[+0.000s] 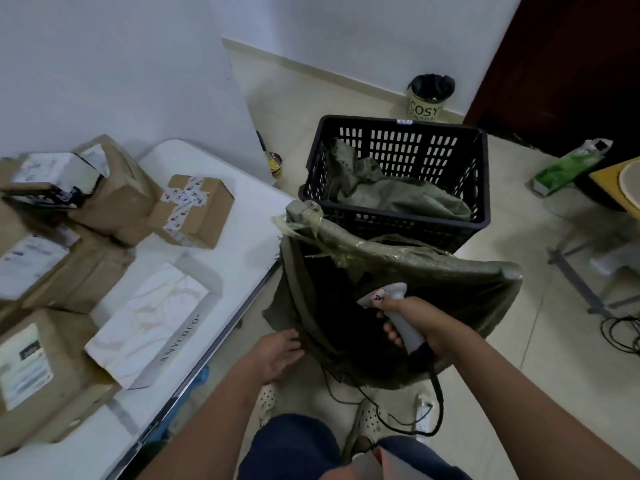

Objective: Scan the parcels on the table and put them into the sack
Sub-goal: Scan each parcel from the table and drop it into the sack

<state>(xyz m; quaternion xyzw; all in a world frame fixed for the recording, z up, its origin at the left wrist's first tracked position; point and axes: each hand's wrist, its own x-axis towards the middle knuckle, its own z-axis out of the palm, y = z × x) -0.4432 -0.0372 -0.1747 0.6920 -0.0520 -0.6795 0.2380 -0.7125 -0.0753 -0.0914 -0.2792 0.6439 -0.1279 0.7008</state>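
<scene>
Nearest, the left hand [277, 355] hangs with relaxed, slightly spread fingers [291, 344] holding nothing, just beside the near rim of the sack [467, 306] and between it and the bench [221, 271] edge. To the right of those fingers, the right hand [415, 323] has its fingers curled tight around the handle of a grey scanner [398, 317], whose head points left over the sack's dark open mouth; a black cable [440, 403] trails down from the handle to the floor. The sack stands on the floor against the bench's corner, its rim folded over and wrapped in tape. Left of the left fingers, on the bench, lie the parcels: a white marbled box [149, 323] closest, a brown carton with a label [41, 375] beside it, and farther off a taped carton [194, 209] and a heap of others [69, 209]. Beyond the sack sits a black crate [398, 147] holding crumpled green cloth [398, 192], and farther still a small bin [429, 98] by the wall.
</scene>
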